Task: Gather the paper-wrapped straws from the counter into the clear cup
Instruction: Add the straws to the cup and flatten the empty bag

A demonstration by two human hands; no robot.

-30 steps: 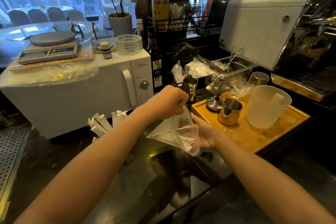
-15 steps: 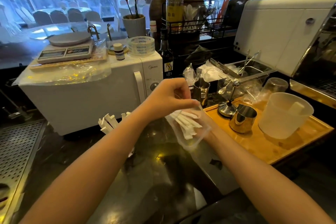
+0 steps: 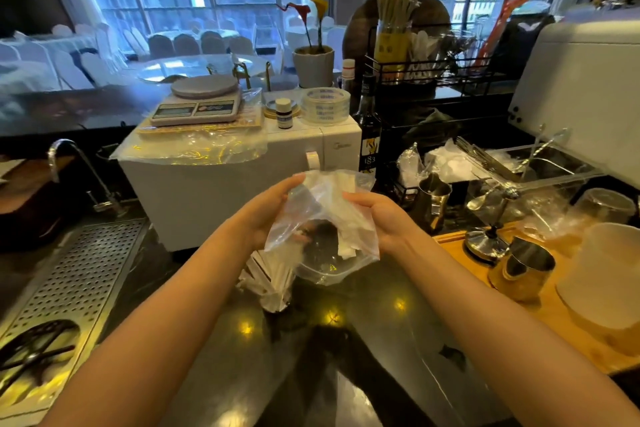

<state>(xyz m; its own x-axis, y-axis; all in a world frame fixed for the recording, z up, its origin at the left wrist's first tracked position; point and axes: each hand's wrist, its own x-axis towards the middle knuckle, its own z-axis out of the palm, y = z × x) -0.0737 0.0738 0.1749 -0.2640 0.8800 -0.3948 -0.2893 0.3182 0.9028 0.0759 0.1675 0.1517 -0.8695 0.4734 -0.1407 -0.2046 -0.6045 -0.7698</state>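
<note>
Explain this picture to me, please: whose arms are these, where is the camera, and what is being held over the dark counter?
There is no machine here. A person wears one wide-angle camera on the head, looking forward and down, so the two bare arms reach in from the bottom edge.

The left hand and right hand hold up a clear plastic bag between them, above the dark counter. White paper shows inside the bag; whether these are straws I cannot tell.

Below the bag, a bundle of paper-wrapped straws lies on the counter. Behind stands a white microwave with a kitchen scale and rolls of tape on top. At right, a wooden tray carries a steel pitcher and a white measuring jug. A perforated metal drain grid sits at left.
</note>
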